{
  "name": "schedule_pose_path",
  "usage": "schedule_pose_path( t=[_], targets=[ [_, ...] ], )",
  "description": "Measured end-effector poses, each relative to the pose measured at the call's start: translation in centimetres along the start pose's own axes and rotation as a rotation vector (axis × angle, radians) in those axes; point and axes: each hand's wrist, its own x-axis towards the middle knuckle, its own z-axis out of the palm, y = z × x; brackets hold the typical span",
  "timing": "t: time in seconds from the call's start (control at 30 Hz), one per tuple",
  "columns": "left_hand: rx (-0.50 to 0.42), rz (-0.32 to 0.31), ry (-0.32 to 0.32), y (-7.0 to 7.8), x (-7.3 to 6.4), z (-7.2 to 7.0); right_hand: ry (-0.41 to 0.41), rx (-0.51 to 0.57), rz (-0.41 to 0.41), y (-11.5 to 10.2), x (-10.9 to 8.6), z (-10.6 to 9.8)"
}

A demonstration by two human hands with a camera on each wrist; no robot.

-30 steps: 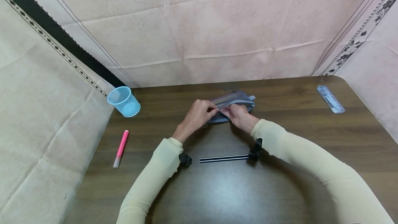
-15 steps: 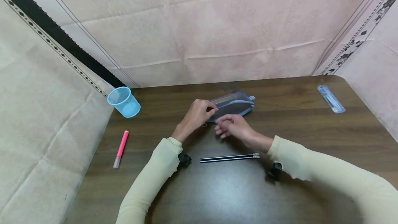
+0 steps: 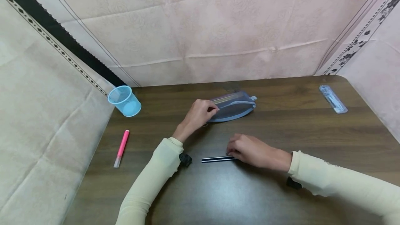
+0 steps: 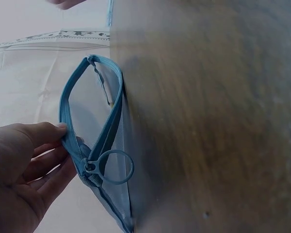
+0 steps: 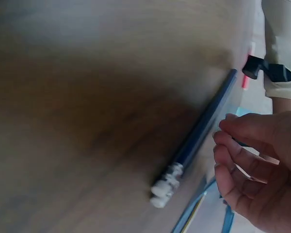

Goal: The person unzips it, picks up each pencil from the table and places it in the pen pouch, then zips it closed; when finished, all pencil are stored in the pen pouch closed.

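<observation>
My left hand (image 3: 197, 115) pinches the zipped edge of a blue mesh pencil case (image 3: 235, 111) near the back of the table. In the left wrist view the case's zip gapes, with thumb and fingers at its blue trim (image 4: 64, 108) and a ring pull (image 4: 131, 167) hanging from the slider. Two dark pencils (image 3: 215, 159) lie side by side on the table, white erasers (image 5: 164, 187) towards the right. Over them hovers my right hand (image 3: 254, 151), fingers loosely bent and holding nothing; in the right wrist view a gap shows between fingertips (image 5: 222, 125) and pencils.
To the left, a pink marker (image 3: 122, 148) lies on the wooden table (image 3: 175, 197). A light blue cup (image 3: 125, 101) stands at the back left corner. Far right lies a flat, clear-and-blue packet (image 3: 333, 99). Cloth (image 3: 218, 37) hangs behind the table.
My right hand has left the pencil case and come back towards me, down over the pencils. The left hand keeps its pinch on the case.
</observation>
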Motion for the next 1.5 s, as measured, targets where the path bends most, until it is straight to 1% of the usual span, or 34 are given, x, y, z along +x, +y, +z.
schedule_pose_path(
  t=[0.2, 0.4, 0.6, 0.83, 0.93, 1.07, 1.27, 1.37, 1.5],
  targets=[
    [0.001, -0.006, 0.001, 0.1, -0.1, 0.0, 0.0, -0.032, -0.008, 0.3, -0.2, 0.8],
    [-0.004, -0.015, -0.001, 0.3, -0.2, -0.1, 0.014, -0.051, -0.01, 0.4, -0.1, 1.1],
    [-0.005, -0.012, 0.006, 0.3, -0.2, -0.1, 0.026, -0.074, -0.001, 0.6, 0.1, 1.0],
    [0.003, -0.011, 0.006, 0.3, -0.3, 0.0, 0.039, -0.165, 0.024, 1.3, 0.3, 0.8],
    [0.005, -0.015, 0.006, 0.4, -0.3, 0.0, 0.033, -0.162, 0.02, 1.2, 0.6, 0.8],
    [0.008, -0.015, 0.003, 0.4, -0.4, 0.1, 0.03, -0.152, 0.0, 1.0, 1.1, 1.2],
    [0.005, -0.01, 0.006, 0.3, -0.3, 0.2, 0.041, -0.219, -0.04, 1.1, 1.3, 1.4],
    [0.008, -0.007, 0.011, 0.3, -0.3, 0.1, 0.042, -0.23, -0.099, 1.2, 1.2, 0.9],
    [0.012, -0.005, 0.016, 0.3, -0.2, 0.1, 0.035, -0.167, -0.202, 1.2, 1.1, -0.4]
  ],
)
